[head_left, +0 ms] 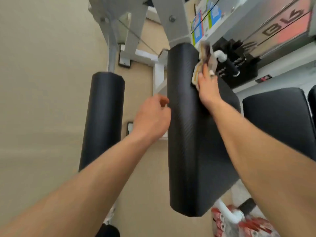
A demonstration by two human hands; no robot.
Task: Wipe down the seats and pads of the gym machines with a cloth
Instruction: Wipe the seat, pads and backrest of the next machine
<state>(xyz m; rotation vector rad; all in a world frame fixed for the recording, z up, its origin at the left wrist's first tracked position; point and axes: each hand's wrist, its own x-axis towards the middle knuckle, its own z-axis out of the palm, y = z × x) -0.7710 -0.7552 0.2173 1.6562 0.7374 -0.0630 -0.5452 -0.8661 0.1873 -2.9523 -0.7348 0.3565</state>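
Beside seat pad (pixel 196 134), roller pad (pixel 102 117)

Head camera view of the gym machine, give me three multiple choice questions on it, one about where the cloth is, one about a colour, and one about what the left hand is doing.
1. Where is the cloth?
A. On the floor
B. Under the right hand, against the upper right side of the large pad
C. Draped over the smaller roller pad

2. What colour are the pads?
A. Black
B. Red
C. Blue

3. What is the left hand doing?
A. Holding the cloth
B. Gripping a white handle
C. Holding nothing, fingers curled at the large pad's left edge

Answers: 1 B, the right hand presses the cloth on the pad near its top. 2 A, both rollers and the seat cushion are black. 3 C, nothing shows in the left hand beside the pad.
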